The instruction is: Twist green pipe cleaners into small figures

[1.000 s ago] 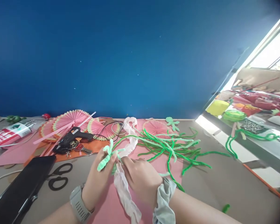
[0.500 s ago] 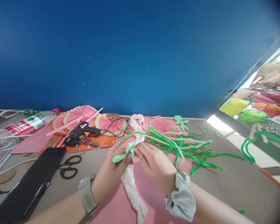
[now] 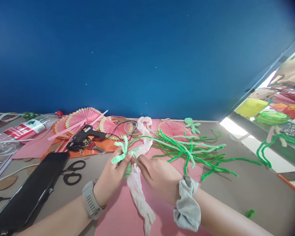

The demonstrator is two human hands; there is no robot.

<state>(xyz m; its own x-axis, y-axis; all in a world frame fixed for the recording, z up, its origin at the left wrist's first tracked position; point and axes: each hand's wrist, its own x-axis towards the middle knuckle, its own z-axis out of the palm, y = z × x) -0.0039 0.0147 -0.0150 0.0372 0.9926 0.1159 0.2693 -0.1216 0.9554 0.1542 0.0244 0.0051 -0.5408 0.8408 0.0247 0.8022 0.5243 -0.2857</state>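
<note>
Light green pipe cleaners, twisted into a coiled, branching shape, are pinched in my left hand between thumb and fingers. My right hand meets it from the right, its fingertips closed on a thin light green end of the same piece. A crumpled white paper strip hangs below my fingers onto pink paper. Right behind my right hand lies a loose pile of green pipe cleaners. A finished-looking light green twisted shape lies near the wall.
To the left are a black phone, scissors, a black glue gun, keys and a plastic bottle. Pink pleated paper fans lean by the blue wall. A small green scrap lies at right.
Both hands have shifted slightly left. The green piece has turned, so its upper loops now stand above my left hand, and my right fingertips have moved lower and left.
</note>
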